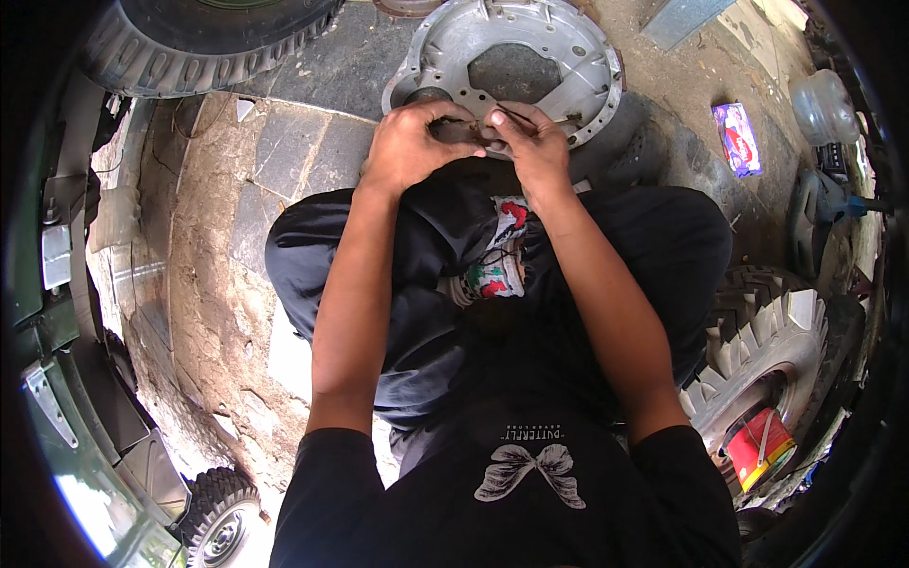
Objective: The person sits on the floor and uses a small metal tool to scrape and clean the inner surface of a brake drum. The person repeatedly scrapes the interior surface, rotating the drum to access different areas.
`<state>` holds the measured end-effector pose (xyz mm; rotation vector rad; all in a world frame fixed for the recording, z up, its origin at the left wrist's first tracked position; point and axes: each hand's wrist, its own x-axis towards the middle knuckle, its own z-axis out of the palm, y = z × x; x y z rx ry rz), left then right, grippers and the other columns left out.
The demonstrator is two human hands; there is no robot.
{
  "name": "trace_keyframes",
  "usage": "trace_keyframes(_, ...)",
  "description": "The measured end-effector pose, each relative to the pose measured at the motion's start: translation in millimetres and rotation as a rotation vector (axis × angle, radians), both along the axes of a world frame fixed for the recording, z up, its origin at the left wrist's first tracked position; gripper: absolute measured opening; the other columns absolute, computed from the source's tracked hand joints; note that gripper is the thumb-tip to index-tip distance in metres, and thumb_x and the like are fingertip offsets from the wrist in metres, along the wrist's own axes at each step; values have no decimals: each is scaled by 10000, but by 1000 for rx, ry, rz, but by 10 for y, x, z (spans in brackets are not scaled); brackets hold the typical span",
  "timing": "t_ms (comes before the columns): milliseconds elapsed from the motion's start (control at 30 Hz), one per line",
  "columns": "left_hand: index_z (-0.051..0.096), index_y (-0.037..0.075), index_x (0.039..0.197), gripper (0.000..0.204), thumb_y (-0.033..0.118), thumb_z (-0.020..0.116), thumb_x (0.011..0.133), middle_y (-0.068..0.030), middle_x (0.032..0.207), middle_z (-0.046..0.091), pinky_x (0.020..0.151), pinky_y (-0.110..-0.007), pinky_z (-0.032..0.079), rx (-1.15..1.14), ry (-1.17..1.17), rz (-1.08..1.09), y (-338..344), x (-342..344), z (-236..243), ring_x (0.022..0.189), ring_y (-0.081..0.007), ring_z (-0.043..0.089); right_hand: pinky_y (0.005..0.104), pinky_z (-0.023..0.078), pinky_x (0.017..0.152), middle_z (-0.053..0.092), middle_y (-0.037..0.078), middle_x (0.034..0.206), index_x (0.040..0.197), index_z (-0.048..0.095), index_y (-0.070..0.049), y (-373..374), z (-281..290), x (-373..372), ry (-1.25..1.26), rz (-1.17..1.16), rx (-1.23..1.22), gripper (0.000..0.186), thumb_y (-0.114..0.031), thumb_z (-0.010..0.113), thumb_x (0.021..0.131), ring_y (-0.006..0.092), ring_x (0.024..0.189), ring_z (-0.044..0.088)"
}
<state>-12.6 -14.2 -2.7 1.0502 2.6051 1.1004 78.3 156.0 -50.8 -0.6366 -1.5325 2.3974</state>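
A round grey cast-metal bell housing lies on the ground in front of my crossed legs, with a wide opening in its middle and holes along its rim. Both hands meet over its near edge. My left hand is closed in a curl, thumb pointing toward the right hand; whatever lies between its fingers is dark and too small to name. Pinched in my right hand is a thin dark rod, slanting across the fingers. A cloth with red and green print rests in my lap.
A big tyre stands at the far left, and another tyre lies at the right with a red and yellow can by it. A purple packet and a clear plastic bottle are at the far right. Green vehicle bodywork borders the left.
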Motion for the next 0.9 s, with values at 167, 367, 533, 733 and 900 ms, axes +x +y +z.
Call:
trace_keyframes(167, 796, 131, 1147, 563, 359, 964, 660, -141, 1099, 787, 927, -440, 585, -180, 22, -5, -5, 41, 102, 1041, -348, 750, 326, 588, 863, 810, 117, 998, 1062, 776, -13, 161, -60, -27, -78, -25, 588, 218, -152, 831, 904, 190, 937, 777)
trace_keyframes(367, 799, 162, 1168, 531, 406, 902, 708, -166, 1036, 785, 944, -474, 578, -322, 54, 50, 18, 64, 87, 1028, -379, 739, 332, 584, 843, 816, 116, 971, 1038, 797, -28, 123, -57, -46, -212, 65, 678, 226, -199, 838, 896, 220, 915, 789)
trace_keyframes(533, 805, 165, 1163, 504, 419, 874, 733, -177, 1025, 783, 958, -481, 578, -339, 91, 60, 12, 63, 62, 1009, -388, 741, 332, 584, 825, 817, 120, 970, 1033, 809, -27, 75, -84, 24, -268, 66, 624, 251, -228, 844, 889, 222, 888, 792)
trace_keyframes(733, 801, 81, 1142, 568, 460, 902, 730, -215, 977, 773, 915, -470, 584, -310, 133, 4, 22, 40, 39, 960, -396, 750, 323, 586, 808, 817, 133, 970, 1038, 794, 17, 62, -43, -127, -203, 8, 676, 282, -213, 853, 885, 219, 861, 793)
trace_keyframes(900, 805, 140, 1149, 534, 480, 871, 742, -183, 979, 782, 920, -486, 590, -321, 86, 20, 14, 39, 62, 974, -399, 744, 339, 587, 828, 815, 149, 988, 1034, 784, 39, 47, -174, -3, -224, -12, 574, 317, -234, 856, 891, 236, 902, 790)
